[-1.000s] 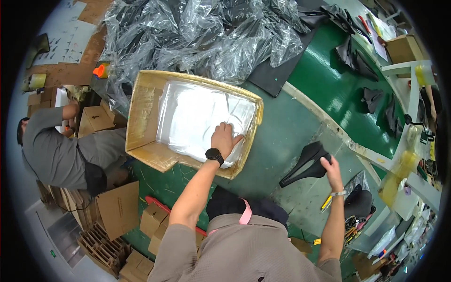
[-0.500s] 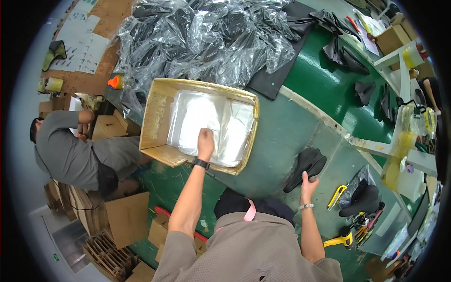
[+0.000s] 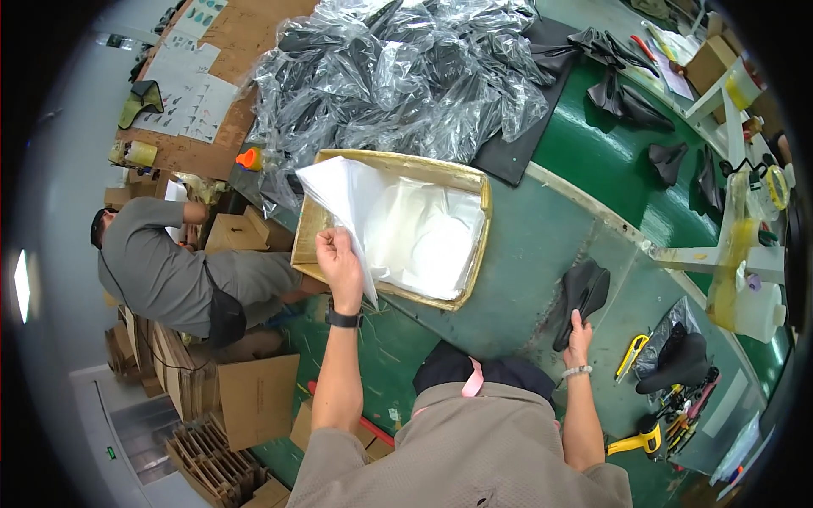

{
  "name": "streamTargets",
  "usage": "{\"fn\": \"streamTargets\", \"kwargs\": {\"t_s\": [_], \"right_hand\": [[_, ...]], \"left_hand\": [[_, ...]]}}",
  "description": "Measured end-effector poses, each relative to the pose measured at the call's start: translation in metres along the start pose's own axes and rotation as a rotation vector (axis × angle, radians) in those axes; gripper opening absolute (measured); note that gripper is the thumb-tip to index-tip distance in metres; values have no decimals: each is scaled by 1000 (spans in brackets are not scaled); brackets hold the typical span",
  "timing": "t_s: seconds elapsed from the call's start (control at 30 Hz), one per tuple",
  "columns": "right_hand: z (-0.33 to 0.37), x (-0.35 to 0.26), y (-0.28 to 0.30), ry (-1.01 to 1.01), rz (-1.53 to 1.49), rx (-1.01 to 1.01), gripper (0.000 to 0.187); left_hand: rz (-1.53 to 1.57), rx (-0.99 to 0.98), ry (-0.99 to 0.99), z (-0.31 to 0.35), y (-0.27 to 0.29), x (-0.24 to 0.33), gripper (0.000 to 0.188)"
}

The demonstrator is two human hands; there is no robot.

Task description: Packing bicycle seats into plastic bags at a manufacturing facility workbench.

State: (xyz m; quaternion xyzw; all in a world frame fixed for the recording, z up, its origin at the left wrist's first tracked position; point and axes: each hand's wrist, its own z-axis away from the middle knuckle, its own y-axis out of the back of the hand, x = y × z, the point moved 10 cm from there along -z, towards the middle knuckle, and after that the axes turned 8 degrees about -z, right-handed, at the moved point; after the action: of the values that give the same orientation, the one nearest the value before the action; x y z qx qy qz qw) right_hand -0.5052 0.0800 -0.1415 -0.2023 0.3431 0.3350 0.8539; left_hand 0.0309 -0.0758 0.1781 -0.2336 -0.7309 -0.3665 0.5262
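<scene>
My left hand is closed on the edge of a clear plastic bag, whose sheet stands raised and slanting over the left side of an open cardboard box. Inside the box lies a stack of similar flat plastic bags. The box sits on the green worktable in front of me. To the right, my right hand grips a black bicycle saddle by its near end, with the thumb on top. Most of those fingers are hidden under the saddle.
Plastic-wrapped black saddles are heaped beyond the box. Bare saddles lie at the far right. Near my right arm are a yellow cutter, another saddle and a yellow heat gun. A co-worker bends over cartons at left.
My left hand has drawn a plastic bag up from the stack and toward the box's left side. The right hand still grips the saddle. The whole view has shifted slightly.
</scene>
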Motion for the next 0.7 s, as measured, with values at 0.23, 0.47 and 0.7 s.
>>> {"fn": "streamTargets", "kwargs": {"t_s": [0.23, 0.47, 0.7], "right_hand": [[7, -19, 37, -3, 69, -24, 39], [9, -22, 78, 22, 8, 92, 35], [8, -24, 70, 78, 82, 107, 38]], "left_hand": [[274, -407, 38, 76, -86, 117, 10], [249, -387, -41, 82, -125, 138, 11], [90, -761, -451, 158, -158, 223, 4]]}}
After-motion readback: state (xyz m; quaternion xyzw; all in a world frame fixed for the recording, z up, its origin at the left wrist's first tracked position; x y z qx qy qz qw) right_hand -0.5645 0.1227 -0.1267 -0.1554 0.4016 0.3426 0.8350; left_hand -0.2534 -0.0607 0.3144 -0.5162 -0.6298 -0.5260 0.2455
